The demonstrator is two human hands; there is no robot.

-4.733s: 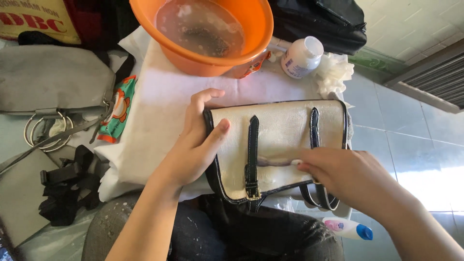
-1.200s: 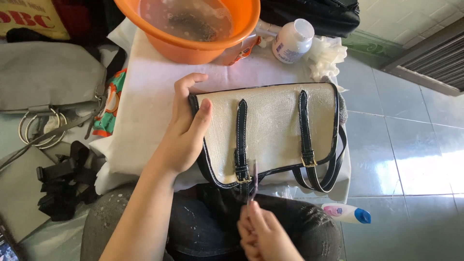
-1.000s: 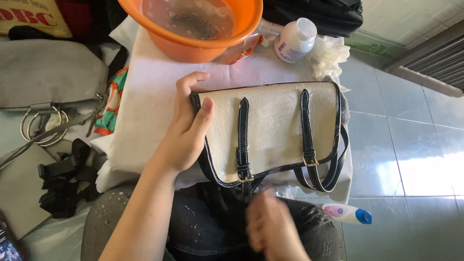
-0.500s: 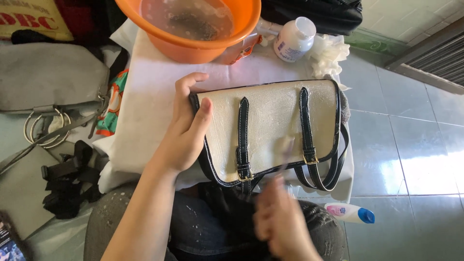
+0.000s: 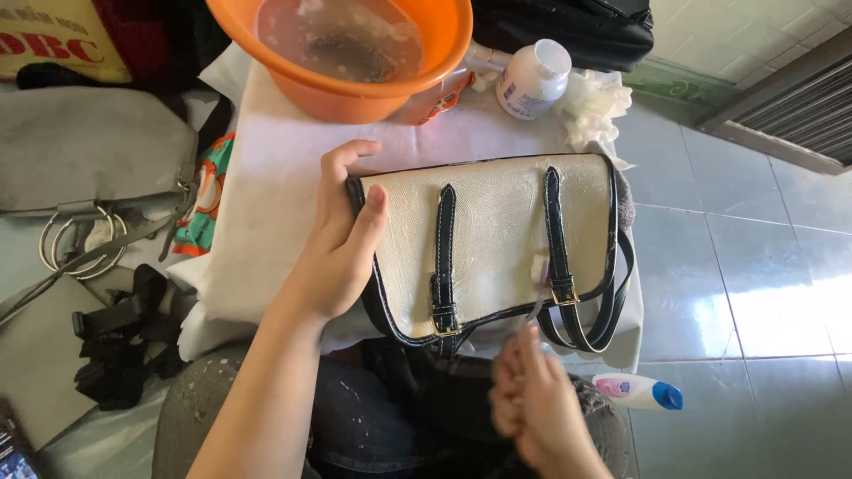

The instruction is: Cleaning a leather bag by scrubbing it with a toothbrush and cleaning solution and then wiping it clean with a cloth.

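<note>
**A:** I start from the left side. What do you see there?

**B:** At the far left I see a grey bag (image 5: 89,151) with metal rings (image 5: 75,244), and below it some black straps (image 5: 120,341). Beside them a colourful small packet (image 5: 206,200) sticks out from under the white cloth (image 5: 275,151).

**A:** And the left hand (image 5: 342,244)?

**B:** I see it resting on the left end of the cream handbag (image 5: 493,235). The fingers curl over the top corner and the thumb lies flat on the front panel, so the hand grips the bag's end and is not spread wide.

**A:** Where is the handbag exactly?

**B:** It lies flat on the white cloth, in the middle, just in front of the orange basin (image 5: 342,53) with cloudy water. It has black trim, two black buckle straps and black handles hanging at the right side over the cloth edge.

**A:** The right hand (image 5: 537,408)?

**B:** It is low, near the knees, with fingers pinched closed on a thin brush (image 5: 538,293). The brush head touches the bag front just beside the right buckle strap. The hand is a little blurred.

**A:** Further right?

**B:** A white bottle (image 5: 532,80) and a crumpled white glove (image 5: 590,106) are behind the bag. On the tiled floor (image 5: 754,266) lies a small tube with blue cap (image 5: 637,391).
</note>
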